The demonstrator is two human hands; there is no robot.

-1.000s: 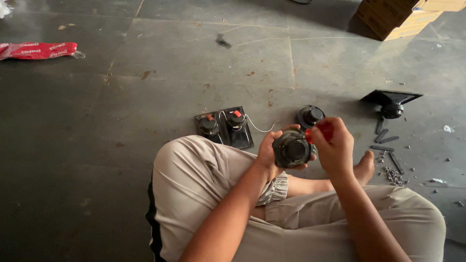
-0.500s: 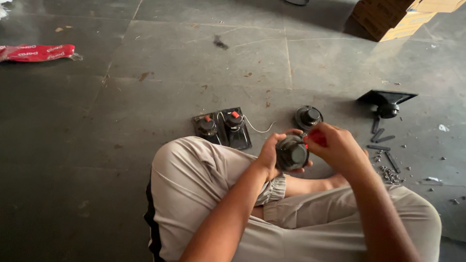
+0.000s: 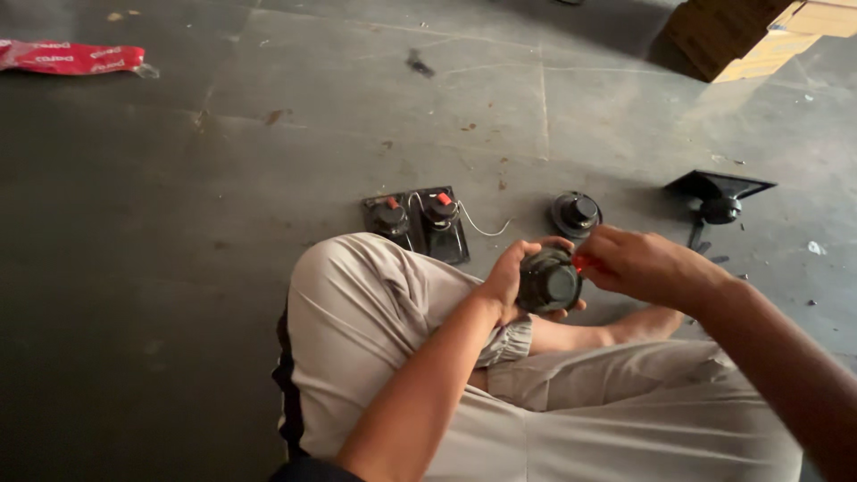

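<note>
I sit cross-legged on a dark concrete floor. My left hand (image 3: 507, 278) grips a round black speaker unit (image 3: 549, 281) held over my knee. My right hand (image 3: 638, 263) is closed against the speaker's right side, pinching a small red piece (image 3: 582, 263) at its edge. On the floor just beyond my knee lie two square black speaker plates (image 3: 418, 223) with red-tipped terminals and a thin white wire (image 3: 486, 228). Another round black speaker (image 3: 576, 214) rests on the floor behind my hands.
A black horn-shaped part (image 3: 719, 195) and loose screws lie at the right. Cardboard boxes (image 3: 759, 36) stand at the top right. A red plastic wrapper (image 3: 71, 58) lies at the far left. My legs in beige trousers (image 3: 375, 321) fill the lower frame.
My right hand has dropped from above the speaker to its right side, still on the red piece. The speaker has lowered slightly. My view has shifted a little.
</note>
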